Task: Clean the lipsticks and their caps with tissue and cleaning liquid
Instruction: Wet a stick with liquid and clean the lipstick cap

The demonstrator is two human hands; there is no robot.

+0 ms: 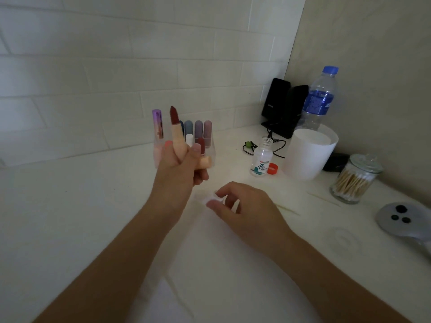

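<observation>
The left hand [180, 164] grips an open lipstick [176, 131] upright above the white counter [93, 206]: a peach tube with a dark red, slanted bullet fully extended. Its peach cap [204, 163] is tucked sideways under the same curled fingers. Lower right, the right hand [245, 206] pinches a small white tissue [211, 198] between thumb and fingertips, close beneath the lipstick.

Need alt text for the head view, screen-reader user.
A left hand holds an uncapped dark red lipstick upright with its cap, while the right hand pinches a small white tissue above a white counter. Behind: more lipsticks, an open cleaning liquid bottle.
</observation>
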